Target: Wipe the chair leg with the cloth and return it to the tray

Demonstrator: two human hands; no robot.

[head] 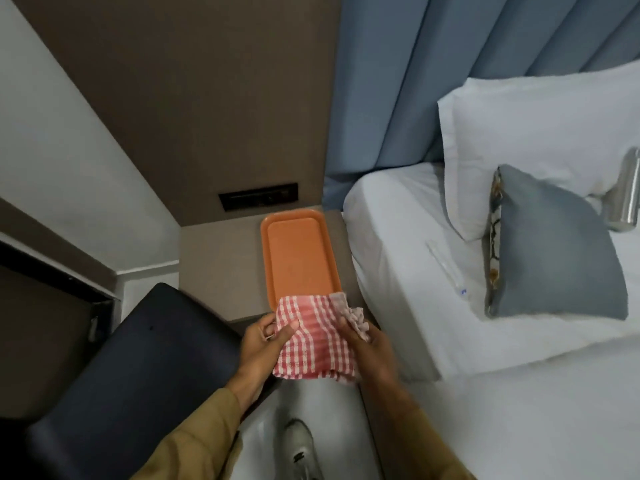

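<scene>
A red-and-white checked cloth (317,337) is held between both hands over the near end of an orange tray (298,251). My left hand (265,344) pinches the cloth's left edge with thumb on top. On the right side, my right hand (367,344) grips a bunched part of the cloth. The tray lies lengthwise on a beige bedside table (214,268); its far part is bare. A dark padded chair (138,368) stands at the lower left, seat or back facing me. Its legs are hidden.
A bed with white sheets (398,244), white pillows (540,133) and a grey cushion (554,251) fills the right side. A steel bottle (625,192) and a thin clear tube (446,268) lie on the bed. My shoe (299,448) stands on the pale floor below.
</scene>
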